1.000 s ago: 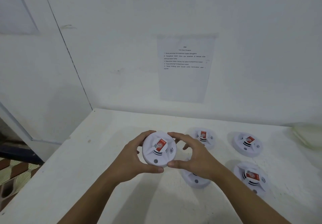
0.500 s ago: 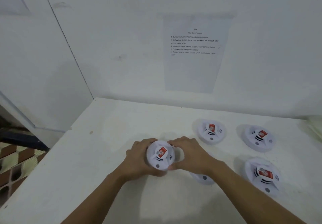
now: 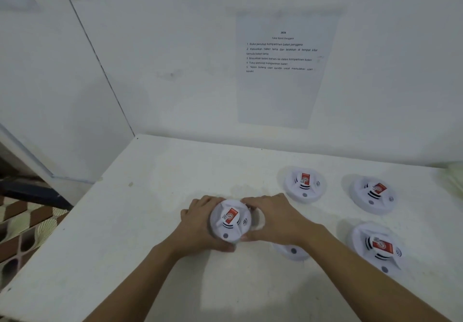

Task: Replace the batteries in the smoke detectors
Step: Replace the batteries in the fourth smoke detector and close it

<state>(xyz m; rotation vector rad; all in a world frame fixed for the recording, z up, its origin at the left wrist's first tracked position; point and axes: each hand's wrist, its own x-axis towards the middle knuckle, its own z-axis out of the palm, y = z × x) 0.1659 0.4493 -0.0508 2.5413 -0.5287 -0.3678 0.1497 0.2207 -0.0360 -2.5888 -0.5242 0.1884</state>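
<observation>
A white smoke detector (image 3: 230, 219) sat at the middle of the white table (image 3: 150, 221), face up, its red label toward the camera. The left hand (image 3: 198, 226) gripped it from the left, fingers curled over the far rim and thumb at the near edge. The right hand (image 3: 278, 221) gripped it from the right in the same way. Whether it rested on the table or was held just off it could not be told. Four more lay to the right: the rear-left detector (image 3: 304, 184) and the rear-right detector (image 3: 374, 194) side by side near the wall, the front-right detector (image 3: 378, 246) nearer the camera, and a fourth detector (image 3: 292, 251) mostly hidden under the right wrist, with only its near rim showing. The three in full view lay face up with red labels, their housings closed, so no battery compartment or its contents showed. At the far right edge a pale object (image 3: 454, 179), perhaps a container, was cut off by the frame, and what it held could not be told. A printed sheet (image 3: 283, 83) hung on the wall behind the table.
</observation>
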